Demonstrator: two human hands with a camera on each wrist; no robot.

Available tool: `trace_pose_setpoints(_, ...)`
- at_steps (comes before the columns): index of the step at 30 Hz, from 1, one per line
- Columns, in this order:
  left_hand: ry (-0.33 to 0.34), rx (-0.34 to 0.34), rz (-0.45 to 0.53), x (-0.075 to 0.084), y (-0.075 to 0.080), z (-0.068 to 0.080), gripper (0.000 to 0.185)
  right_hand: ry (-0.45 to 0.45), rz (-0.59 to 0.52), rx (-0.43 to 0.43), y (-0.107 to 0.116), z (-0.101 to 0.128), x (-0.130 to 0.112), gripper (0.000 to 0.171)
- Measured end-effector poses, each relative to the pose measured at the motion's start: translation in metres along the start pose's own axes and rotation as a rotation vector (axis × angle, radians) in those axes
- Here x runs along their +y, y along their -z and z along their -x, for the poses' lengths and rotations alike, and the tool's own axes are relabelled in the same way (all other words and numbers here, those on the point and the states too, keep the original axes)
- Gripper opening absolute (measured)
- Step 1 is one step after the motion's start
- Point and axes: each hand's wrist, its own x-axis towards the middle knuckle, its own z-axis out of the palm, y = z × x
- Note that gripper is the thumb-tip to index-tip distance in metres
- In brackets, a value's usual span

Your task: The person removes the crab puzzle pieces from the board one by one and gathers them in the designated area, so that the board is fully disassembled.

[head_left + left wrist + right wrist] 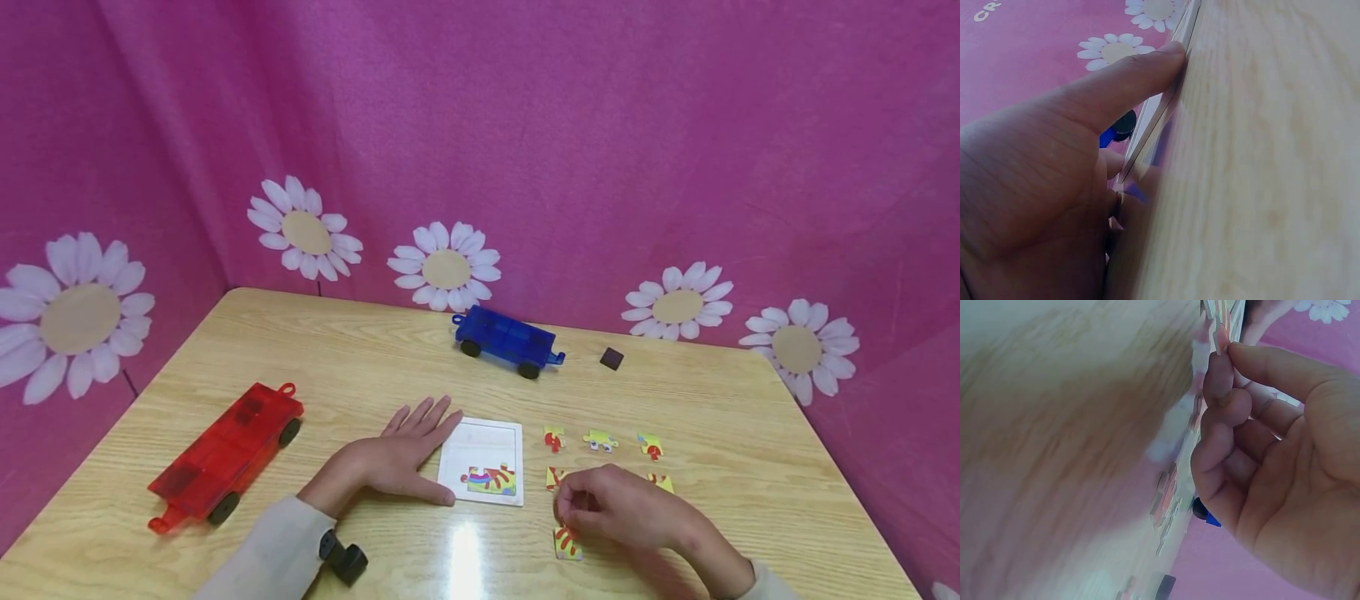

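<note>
My left hand point(408, 450) lies flat and open on the wooden table point(315, 367), its thumb point(1141, 69) pressed against the left edge of a white puzzle tray point(487, 442). A few joined colourful pieces point(491, 480) fill the tray's bottom row. My right hand point(572, 515), right of the tray, pinches a red-and-yellow puzzle piece point(567, 543) between thumb and forefinger; the right wrist view shows the puzzle piece point(1221, 331) at the fingertips point(1217, 369), tilted up from the table. Several loose pieces point(600, 439) lie beyond that hand.
A red toy wagon point(225, 454) stands at the left, a blue toy wagon point(506, 340) at the back centre, and a small dark square point(612, 358) beside it. Pink cloth with daisies surrounds the table on three sides.
</note>
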Motion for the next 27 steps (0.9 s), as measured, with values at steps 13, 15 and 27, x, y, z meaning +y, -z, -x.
trace_pose_setpoints(13,-0.003,0.007,0.008,-0.001,0.0,0.003,0.112,-0.006,0.147,0.142,0.005,-0.021,-0.01,0.01)
trace_pose_setpoints(15,-0.009,0.01,0.008,-0.002,-0.001,0.003,0.112,0.003,0.144,0.157,0.004,-0.031,-0.013,0.01)
trace_pose_setpoints(27,-0.025,0.01,-0.004,0.0,-0.001,0.002,0.111,0.067,0.248,0.132,-0.011,-0.079,-0.033,0.02)
